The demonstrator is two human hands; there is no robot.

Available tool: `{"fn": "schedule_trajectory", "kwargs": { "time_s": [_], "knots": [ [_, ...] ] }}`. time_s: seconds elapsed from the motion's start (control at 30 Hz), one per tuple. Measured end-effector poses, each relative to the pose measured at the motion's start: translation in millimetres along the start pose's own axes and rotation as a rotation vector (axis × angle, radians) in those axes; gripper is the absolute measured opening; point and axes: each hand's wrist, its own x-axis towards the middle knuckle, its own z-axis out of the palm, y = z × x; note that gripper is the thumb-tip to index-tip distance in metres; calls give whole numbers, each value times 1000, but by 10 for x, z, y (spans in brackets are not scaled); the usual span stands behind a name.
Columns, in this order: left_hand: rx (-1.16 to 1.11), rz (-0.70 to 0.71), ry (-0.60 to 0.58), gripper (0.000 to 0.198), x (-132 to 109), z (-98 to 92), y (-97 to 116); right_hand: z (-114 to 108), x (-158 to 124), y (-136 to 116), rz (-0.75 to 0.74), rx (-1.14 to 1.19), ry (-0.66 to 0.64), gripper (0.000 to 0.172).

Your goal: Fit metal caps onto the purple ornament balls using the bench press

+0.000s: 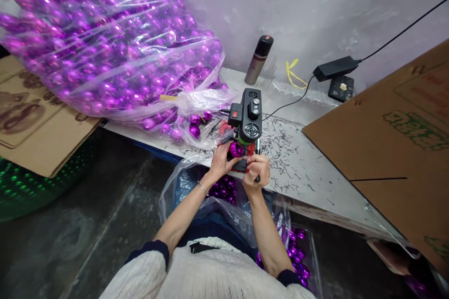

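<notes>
Left hand [219, 162] at a purple ball [236, 149], right hand [257, 171] curled round a lever [258, 145].
The left forearm slants inward, fingers along the ball's left side, thumb stretched below it; at this size I cannot tell whether they pinch it. The right forearm rises steeply, fingers bent into a fist. Just beyond both hands stands the machine [251, 114]; the bag [115, 51] of balls lies beyond and left.

Glossy bauble [236, 150], matt plastic machine [249, 119], matt cardboard box [380, 154]
</notes>
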Motion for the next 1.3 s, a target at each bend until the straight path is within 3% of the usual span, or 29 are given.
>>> {"fn": "schedule_trajectory", "kwargs": {
  "time_s": [0.47, 0.7, 0.83, 0.93, 1.07, 1.17, 1.23, 1.3],
  "knots": [
    [17, 17, 2, 61, 22, -1, -23, 62, 8, 44, -33, 78, 25, 27],
    [22, 31, 17, 58, 45, 18, -69, 82, 21, 20, -106, -10, 17, 31],
    [-6, 17, 8, 64, 83, 33, -81, 35, 311, -181, 64, -13, 40, 32],
    [-20, 11, 23, 71, -34, 9, -59, -29, 589, -347, 177, -31, -3, 33],
    [87, 124, 7, 65, -523, -136, -6, -86, 669, -392, 147, 3, -39, 33],
    [176, 177, -49, 78, -822, -315, 21, -78, 518, -329, 115, 17, -35, 31],
    [204, 158, -28, 85, -787, -467, 6, -59, 416, -295, 122, 24, -23, 31],
    [234, 99, 59, 70, -534, -650, -52, -41, 356, -280, 138, 31, -13, 31]
  ]
}}
